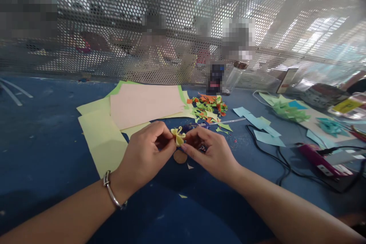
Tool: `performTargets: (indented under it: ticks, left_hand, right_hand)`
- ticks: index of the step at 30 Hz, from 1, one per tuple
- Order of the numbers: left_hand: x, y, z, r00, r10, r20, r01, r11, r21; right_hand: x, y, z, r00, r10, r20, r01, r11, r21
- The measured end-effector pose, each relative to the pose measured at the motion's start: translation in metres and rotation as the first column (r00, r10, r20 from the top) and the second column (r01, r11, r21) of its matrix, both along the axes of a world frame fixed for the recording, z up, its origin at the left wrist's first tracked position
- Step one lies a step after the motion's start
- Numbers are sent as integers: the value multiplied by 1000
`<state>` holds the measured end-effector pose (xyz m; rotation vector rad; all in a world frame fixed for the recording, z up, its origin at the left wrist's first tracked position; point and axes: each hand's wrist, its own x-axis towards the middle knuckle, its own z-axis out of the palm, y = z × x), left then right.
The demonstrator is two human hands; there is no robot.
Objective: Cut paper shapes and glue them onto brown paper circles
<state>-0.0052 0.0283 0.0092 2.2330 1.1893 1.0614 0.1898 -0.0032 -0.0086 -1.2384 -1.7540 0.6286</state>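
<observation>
A small yellow paper flower [178, 136] with curled strips at its top is pinched between my two hands, just above the blue table. My left hand [150, 148], with a silver bangle at its wrist, grips the flower's left side between thumb and fingers. From the right, my right hand [210, 152] pinches the other side with thumb and forefinger. Below the flower lies a round tan disc [180, 156] on the tabletop. Behind my right hand, a dark blue object [194, 126] is partly hidden.
Yellow sheets [104, 141] and a pale pink sheet [145, 105] lie at the left. Green and orange paper scraps [210, 106] are heaped behind my hands. Light blue paper pieces [261, 126], a black cable [274, 155] and a purple power strip [323, 162] are at the right. A perforated metal screen [177, 45] borders the table.
</observation>
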Motion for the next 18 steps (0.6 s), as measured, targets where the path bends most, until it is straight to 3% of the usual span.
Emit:
performTargets:
  ticks: [9, 14, 18]
  left_hand:
    - [-3, -3, -1, 997, -68, -31, 69, 996, 55]
    - [-3, -4, 3, 998, -53, 18, 52, 995, 84]
    - [-4, -3, 1, 998, -42, 38, 38, 994, 106]
  right_hand:
    - [7, 3, 3, 993, -29, 112, 25, 999, 34]
    - [36, 24, 10, 972, -169, 164, 170, 985, 7]
    - [76, 60, 12, 912, -339, 229, 356, 934, -35]
